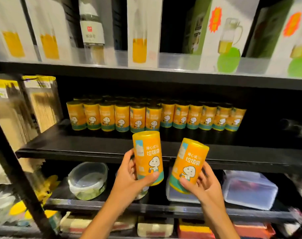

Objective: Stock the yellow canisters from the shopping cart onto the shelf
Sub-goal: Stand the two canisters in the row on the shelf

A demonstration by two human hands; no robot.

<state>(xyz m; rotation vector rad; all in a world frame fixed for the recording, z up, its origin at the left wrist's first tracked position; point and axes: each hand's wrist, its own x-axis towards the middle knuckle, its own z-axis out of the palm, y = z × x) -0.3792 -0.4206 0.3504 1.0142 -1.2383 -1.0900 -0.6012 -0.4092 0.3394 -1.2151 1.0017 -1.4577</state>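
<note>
Yellow canisters fill both hands: the left hand (127,176) grasps one canister (148,157) near its base, long axis upright, while the right hand (202,184) grasps a second canister (188,165) tilted toward one o'clock. Their destination lies at twelve o'clock from the hands, past the front edge of the black shelf (81,144), where a row of matching canisters (155,116) stands upright toward the back. I judge the left hand's canister nearer the row. Bare shelf board shows in front of the row and at its three o'clock end. No shopping cart is in view.
</note>
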